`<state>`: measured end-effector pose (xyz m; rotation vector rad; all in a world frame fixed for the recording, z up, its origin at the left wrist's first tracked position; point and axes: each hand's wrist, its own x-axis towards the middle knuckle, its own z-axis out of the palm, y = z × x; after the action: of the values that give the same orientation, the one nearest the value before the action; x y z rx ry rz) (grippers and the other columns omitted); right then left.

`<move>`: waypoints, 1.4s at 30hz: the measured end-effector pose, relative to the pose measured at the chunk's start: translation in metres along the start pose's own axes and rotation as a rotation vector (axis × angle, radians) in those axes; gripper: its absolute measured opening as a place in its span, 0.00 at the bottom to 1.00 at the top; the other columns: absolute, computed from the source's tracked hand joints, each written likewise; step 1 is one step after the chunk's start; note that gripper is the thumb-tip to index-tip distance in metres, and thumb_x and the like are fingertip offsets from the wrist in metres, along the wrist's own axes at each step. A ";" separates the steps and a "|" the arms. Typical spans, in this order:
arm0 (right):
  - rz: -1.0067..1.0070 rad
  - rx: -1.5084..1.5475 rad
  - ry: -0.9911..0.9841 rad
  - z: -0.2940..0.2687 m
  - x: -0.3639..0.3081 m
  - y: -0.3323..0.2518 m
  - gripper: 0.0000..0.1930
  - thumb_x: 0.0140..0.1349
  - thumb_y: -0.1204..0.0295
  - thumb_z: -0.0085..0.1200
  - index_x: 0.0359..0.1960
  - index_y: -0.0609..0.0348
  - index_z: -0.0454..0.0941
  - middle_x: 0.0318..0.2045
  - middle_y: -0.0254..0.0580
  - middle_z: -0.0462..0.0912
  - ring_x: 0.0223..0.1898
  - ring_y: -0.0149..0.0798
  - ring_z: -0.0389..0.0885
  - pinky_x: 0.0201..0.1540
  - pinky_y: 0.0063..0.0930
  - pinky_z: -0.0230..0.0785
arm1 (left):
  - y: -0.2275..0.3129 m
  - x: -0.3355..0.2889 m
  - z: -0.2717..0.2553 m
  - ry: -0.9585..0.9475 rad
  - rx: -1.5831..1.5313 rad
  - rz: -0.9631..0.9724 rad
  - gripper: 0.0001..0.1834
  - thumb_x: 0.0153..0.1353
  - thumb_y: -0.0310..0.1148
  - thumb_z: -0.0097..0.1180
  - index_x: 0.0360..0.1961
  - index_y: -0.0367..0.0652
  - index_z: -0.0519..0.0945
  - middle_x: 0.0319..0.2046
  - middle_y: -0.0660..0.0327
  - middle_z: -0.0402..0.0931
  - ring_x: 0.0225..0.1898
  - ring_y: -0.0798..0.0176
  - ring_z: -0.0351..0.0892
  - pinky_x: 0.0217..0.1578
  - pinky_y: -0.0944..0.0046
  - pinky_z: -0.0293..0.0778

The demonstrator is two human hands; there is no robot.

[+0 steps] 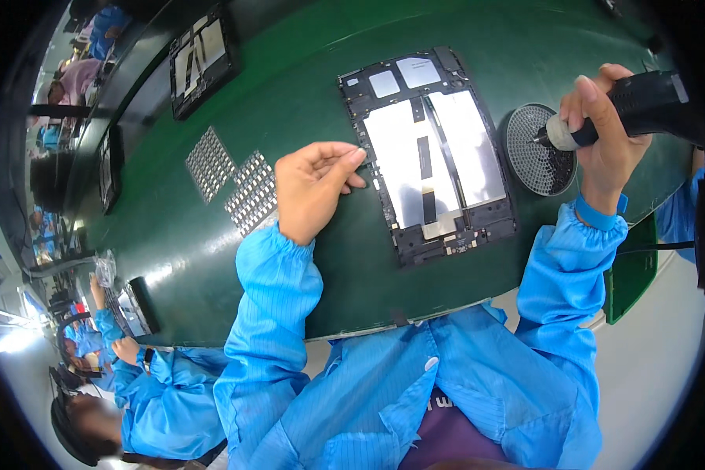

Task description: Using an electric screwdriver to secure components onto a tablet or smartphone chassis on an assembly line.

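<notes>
An opened tablet (395,149) lies on the green table in front of me, its silver battery panels and black frame exposed. My left hand (315,186) is at its left edge, thumb and fingers pinched together. Whatever sits between those fingertips is too small to make out. My right hand (607,145) grips a black electric screwdriver (648,100), held nearly level to the right of the tablet. Its tip is over a round screw tray (525,153) full of small holes, dark along its lower right part. Whether the tip touches the tray I cannot tell.
Two sheets of small metallic parts (210,163) lie left of my left hand. Another opened tablet (198,59) rests at the far left, with a further dark device (110,171) beyond. A co-worker in blue (172,407) sits at the lower left. A green bin (633,274) stands below the table's right edge.
</notes>
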<state>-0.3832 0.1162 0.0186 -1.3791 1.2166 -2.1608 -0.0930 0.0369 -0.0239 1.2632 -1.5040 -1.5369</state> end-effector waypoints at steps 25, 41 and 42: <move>0.178 0.119 -0.221 0.139 0.001 -0.026 0.21 0.47 0.84 0.62 0.41 0.64 0.66 0.17 0.39 0.74 0.15 0.29 0.73 0.17 0.19 0.64 | 0.000 0.027 -0.027 -0.242 0.069 -0.052 0.09 0.59 0.31 0.57 0.35 0.35 0.76 0.23 0.64 0.74 0.21 0.74 0.75 0.15 0.76 0.67; 0.188 0.175 -0.269 0.143 0.000 -0.021 0.21 0.48 0.83 0.63 0.41 0.65 0.65 0.16 0.39 0.74 0.14 0.29 0.73 0.16 0.19 0.64 | 0.006 0.041 -0.023 -0.331 0.329 0.067 0.08 0.59 0.32 0.56 0.32 0.36 0.76 0.20 0.66 0.73 0.21 0.76 0.72 0.17 0.75 0.66; 0.189 0.176 -0.273 0.144 0.000 -0.021 0.21 0.48 0.83 0.63 0.41 0.65 0.65 0.16 0.39 0.74 0.14 0.29 0.73 0.16 0.19 0.64 | 0.005 0.041 -0.023 -0.301 0.423 0.172 0.08 0.58 0.31 0.57 0.31 0.36 0.76 0.19 0.66 0.73 0.20 0.76 0.72 0.17 0.75 0.65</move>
<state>-0.2567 0.0579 0.0610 -1.3698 0.9866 -1.8334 -0.0869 -0.0099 -0.0246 1.1168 -2.1603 -1.3843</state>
